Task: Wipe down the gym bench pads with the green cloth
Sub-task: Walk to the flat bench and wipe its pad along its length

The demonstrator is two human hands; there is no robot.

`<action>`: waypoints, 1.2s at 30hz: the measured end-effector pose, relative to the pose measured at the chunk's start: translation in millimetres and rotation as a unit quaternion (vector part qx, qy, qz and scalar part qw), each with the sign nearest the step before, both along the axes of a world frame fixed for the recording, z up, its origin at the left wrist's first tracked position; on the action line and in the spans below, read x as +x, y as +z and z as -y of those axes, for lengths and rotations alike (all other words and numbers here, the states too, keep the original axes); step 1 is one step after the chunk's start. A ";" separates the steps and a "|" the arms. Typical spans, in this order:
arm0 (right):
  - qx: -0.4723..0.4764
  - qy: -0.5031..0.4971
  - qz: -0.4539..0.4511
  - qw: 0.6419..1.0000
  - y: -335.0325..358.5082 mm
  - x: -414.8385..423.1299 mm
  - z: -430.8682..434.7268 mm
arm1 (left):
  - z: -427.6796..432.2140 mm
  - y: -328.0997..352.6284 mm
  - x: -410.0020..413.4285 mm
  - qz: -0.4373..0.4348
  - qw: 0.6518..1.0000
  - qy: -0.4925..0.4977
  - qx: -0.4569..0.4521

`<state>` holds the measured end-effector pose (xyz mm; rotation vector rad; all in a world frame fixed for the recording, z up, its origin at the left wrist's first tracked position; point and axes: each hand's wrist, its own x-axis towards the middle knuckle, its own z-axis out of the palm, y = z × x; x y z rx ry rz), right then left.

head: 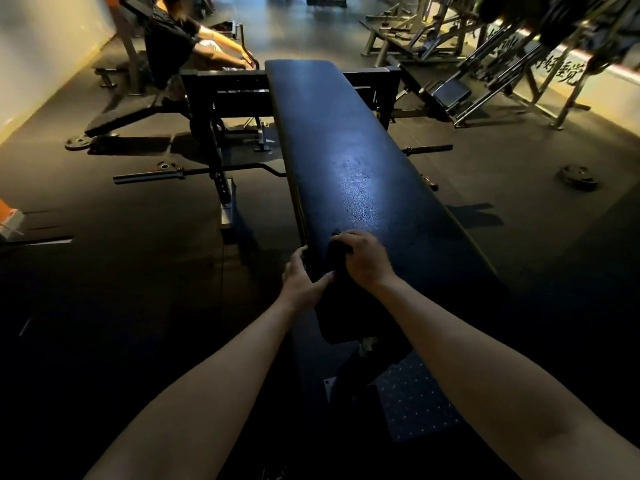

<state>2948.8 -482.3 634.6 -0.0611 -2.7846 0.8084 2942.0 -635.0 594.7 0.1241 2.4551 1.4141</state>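
A long dark bench pad (346, 161) stretches away from me down the middle of the view, shiny where the light hits it. My right hand (363, 263) grips a dark bunched cloth (337, 252) and rests with it on the near part of the pad. The cloth's colour is hard to tell in this dim light. My left hand (301, 278) holds the pad's left edge, fingers over the side and thumb reaching toward the cloth. The near end of the pad lies in deep shadow.
A barbell (194, 172) lies on the floor under the bench, with a weight plate (578, 176) at the right and another (78, 142) at the left. A person (183, 39) sits on an incline bench at the back left. Metal racks (485, 53) line the right side.
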 end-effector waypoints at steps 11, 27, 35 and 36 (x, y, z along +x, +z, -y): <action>0.096 -0.139 0.062 0.984 -5.5 0.6 -45.4 | -0.1 -15.2 -7.3 -0.040 0.997 -0.068 -0.009; 0.058 0.004 0.054 0.997 5.2 -13.0 36.1 | 4.7 -3.4 -30.3 -0.088 0.982 -0.162 -0.050; 0.112 -0.219 0.057 0.968 -2.2 -13.4 -19.7 | 3.9 -12.2 -29.5 -0.091 0.983 -0.153 -0.054; 0.113 -0.252 0.071 0.959 -0.9 -11.5 -22.3 | 3.8 -11.6 -29.1 -0.094 0.982 -0.152 -0.055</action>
